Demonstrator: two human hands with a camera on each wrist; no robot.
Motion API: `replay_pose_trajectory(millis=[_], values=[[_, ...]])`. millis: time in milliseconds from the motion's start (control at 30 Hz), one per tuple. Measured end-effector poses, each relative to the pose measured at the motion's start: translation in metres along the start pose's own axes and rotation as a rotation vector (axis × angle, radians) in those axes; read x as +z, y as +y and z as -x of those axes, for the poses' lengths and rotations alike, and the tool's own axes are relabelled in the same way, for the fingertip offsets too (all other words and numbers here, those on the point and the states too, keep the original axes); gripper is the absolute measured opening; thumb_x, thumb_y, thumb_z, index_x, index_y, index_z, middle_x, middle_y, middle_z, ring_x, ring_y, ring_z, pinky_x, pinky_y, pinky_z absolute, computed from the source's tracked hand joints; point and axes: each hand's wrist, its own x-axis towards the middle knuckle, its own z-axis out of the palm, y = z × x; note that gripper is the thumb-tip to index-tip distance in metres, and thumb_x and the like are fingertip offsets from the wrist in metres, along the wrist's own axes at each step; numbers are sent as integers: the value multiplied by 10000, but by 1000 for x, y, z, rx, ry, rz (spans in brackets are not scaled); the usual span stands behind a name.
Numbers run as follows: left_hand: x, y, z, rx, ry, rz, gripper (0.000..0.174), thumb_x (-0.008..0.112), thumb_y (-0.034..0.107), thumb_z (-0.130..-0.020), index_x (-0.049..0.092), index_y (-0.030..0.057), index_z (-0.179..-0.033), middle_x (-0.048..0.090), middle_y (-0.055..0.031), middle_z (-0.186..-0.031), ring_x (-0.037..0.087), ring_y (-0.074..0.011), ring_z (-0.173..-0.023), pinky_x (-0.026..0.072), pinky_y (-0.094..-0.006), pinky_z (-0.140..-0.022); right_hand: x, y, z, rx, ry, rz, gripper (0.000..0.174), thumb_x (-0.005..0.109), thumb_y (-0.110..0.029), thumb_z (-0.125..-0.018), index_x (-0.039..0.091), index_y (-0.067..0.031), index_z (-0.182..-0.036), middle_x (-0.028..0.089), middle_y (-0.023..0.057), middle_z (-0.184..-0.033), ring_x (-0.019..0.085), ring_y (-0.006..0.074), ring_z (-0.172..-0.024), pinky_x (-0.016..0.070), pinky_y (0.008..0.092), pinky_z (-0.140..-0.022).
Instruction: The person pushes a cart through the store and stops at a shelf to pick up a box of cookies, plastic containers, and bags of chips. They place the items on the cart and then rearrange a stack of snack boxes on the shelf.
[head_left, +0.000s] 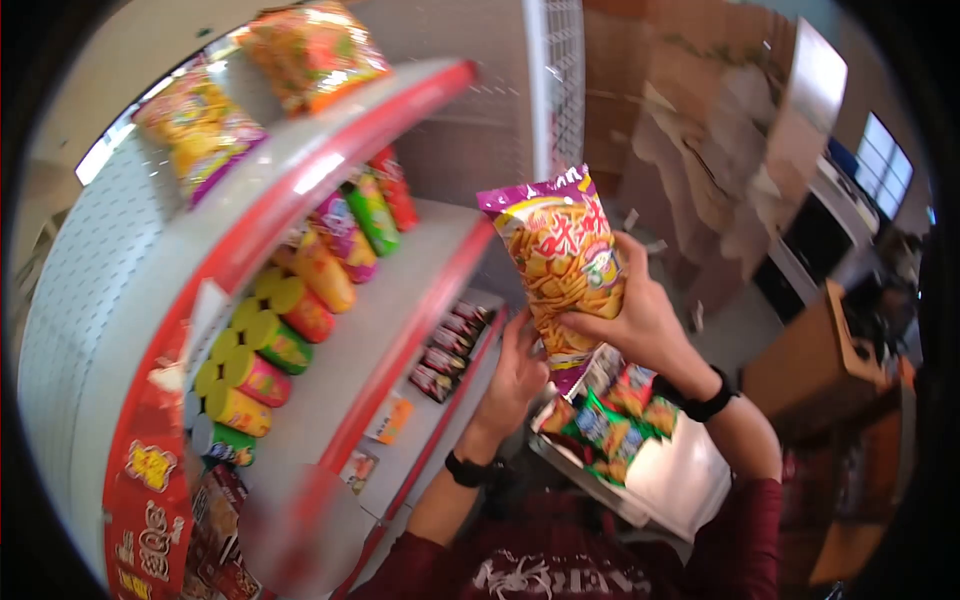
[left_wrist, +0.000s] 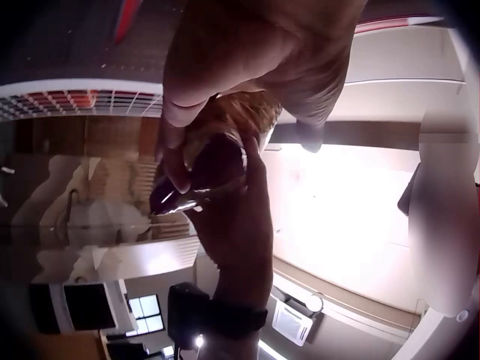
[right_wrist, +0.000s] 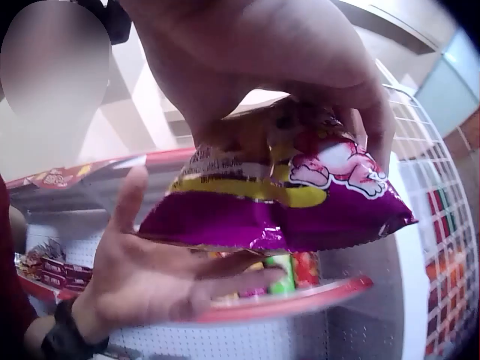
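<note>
A purple and yellow snack bag (head_left: 560, 260) stands tilted in front of the chest, its front facing the head camera. My right hand (head_left: 645, 315) grips its right side, thumb across the front. The left hand (head_left: 515, 365) is beside the bag's lower left edge; in the right wrist view this left hand (right_wrist: 150, 277) has its fingers extended by the purple end of the bag (right_wrist: 277, 221). From the left wrist, the left hand (left_wrist: 262, 60) fills the top and partly covers the bag (left_wrist: 217, 161); whether it touches the bag I cannot tell.
Left, a red-edged shelf (head_left: 400, 110) holds snack bags (head_left: 315, 55) on top and canisters (head_left: 275, 345) below; dark packets (head_left: 450, 350) lie lower. A white container (head_left: 690, 480) with small green and red packets (head_left: 620, 430) is below the hands. A cardboard box (head_left: 815, 350) stands right.
</note>
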Motion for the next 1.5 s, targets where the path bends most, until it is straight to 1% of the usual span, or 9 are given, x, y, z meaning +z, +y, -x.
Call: replay_pose_trajectory(millis=[267,367,500,667,800,1067,1233,1333,1500], values=[[10,-95,8,-666,15,-128,834,814,23,-792,289,-22,-1439,529,-157,-1353,574,-231,-1225,508,-337,-1004,-5,149,149,370,39,-503,1071,835,-306,-808,117,-12,-1547,523,236,-1336,569,264,-1146,527,402,-894],[10,-120,14,-741,-78,-173,858,821,25,-785,279,-30,-1448,557,-160,-1330,585,-229,-1211,519,-334,-986,18,186,203,528,-17,-645,1034,835,-261,-813,142,-4,-1536,519,266,-1335,564,264,-1194,495,377,-957],[0,-158,25,-897,-131,-228,885,830,59,-787,267,-44,-1462,598,-171,-1290,609,-222,-1174,518,-331,-979,39,182,231,691,74,-984,752,774,-169,-869,323,-33,-1456,615,104,-1240,644,171,-1034,568,301,-783],[-14,-191,43,-1009,-206,-365,924,835,150,-806,240,-56,-1482,609,-182,-1280,610,-223,-1173,515,-320,-957,58,210,260,842,114,-1024,647,766,-167,-874,405,-45,-1397,637,81,-1163,648,146,-935,566,279,-639],[-39,-212,55,-1103,-298,-531,935,825,197,-818,228,-13,-1506,638,-214,-1222,684,-186,-903,565,-299,-759,75,260,290,924,192,-985,590,753,-187,-886,434,-42,-1361,647,78,-1124,660,156,-925,563,288,-609],[-144,-241,107,-1017,-240,-1014,723,792,253,-849,423,20,-1425,661,-141,-1201,653,-150,-889,544,-292,-702,90,368,357,1308,398,-656,531,766,-233,-871,474,-53,-1276,684,92,-1037,685,173,-796,539,302,-555],[-143,-244,103,-912,-255,-1218,706,761,287,-850,433,26,-1418,673,-173,-1194,671,-286,-1026,533,-379,-862,105,409,347,1220,325,-877,514,759,-235,-879,478,-65,-1275,677,85,-1057,687,178,-754,545,293,-567],[-133,-268,96,-699,-336,-1387,777,750,269,-818,388,2,-1451,487,-271,-1416,483,-389,-1314,408,-440,-1084,108,421,330,1143,226,-955,511,742,-256,-895,485,-82,-1300,671,70,-1070,697,178,-778,556,279,-593],[-126,-285,89,-650,-421,-1467,796,709,271,-813,352,29,-1482,383,-268,-1499,387,-412,-1384,362,-442,-1134,124,473,348,1149,80,-969,495,730,-339,-900,514,-130,-1292,652,17,-1009,640,126,-751,519,275,-593]])
